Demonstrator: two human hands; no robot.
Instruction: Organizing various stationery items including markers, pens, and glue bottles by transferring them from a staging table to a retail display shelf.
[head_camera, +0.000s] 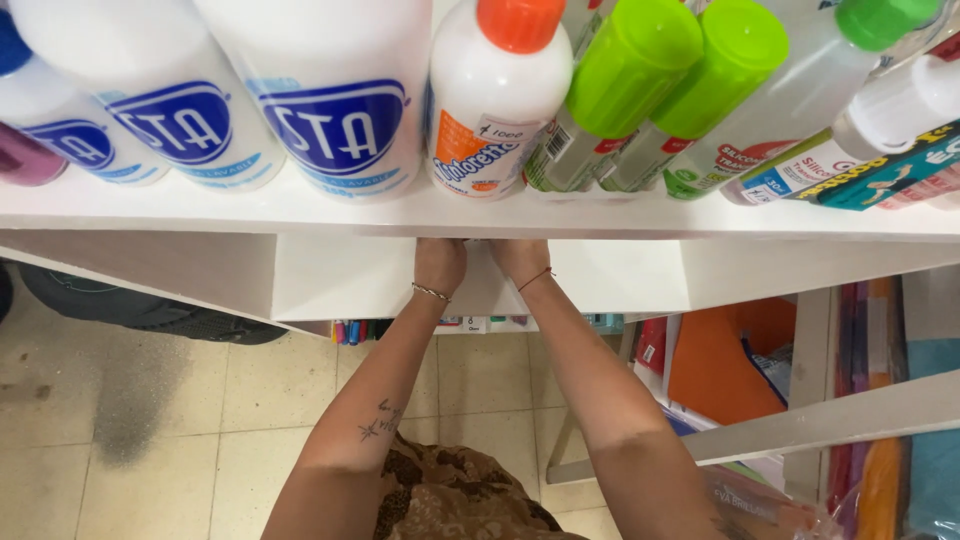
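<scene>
Both my arms reach forward under a white shelf (300, 215). My left hand (440, 262) and my right hand (520, 256) go in side by side beneath the shelf's front edge, and the board hides the fingers of both. Only the wrists and backs of the hands show, a thin bracelet on each wrist. Whatever the hands touch or hold is out of sight. On the shelf right above them stands a white glue bottle (497, 100) with an orange cap.
Large white glue bottles (330, 90) stand at the shelf's left, green-capped tubes (620, 90) and clear bottles (800, 100) at its right. Coloured markers (355, 330) lie on a lower shelf. Coloured sheets (720, 360) and a white rail (830, 420) fill the right. Beige tiled floor (150, 420) lies below left.
</scene>
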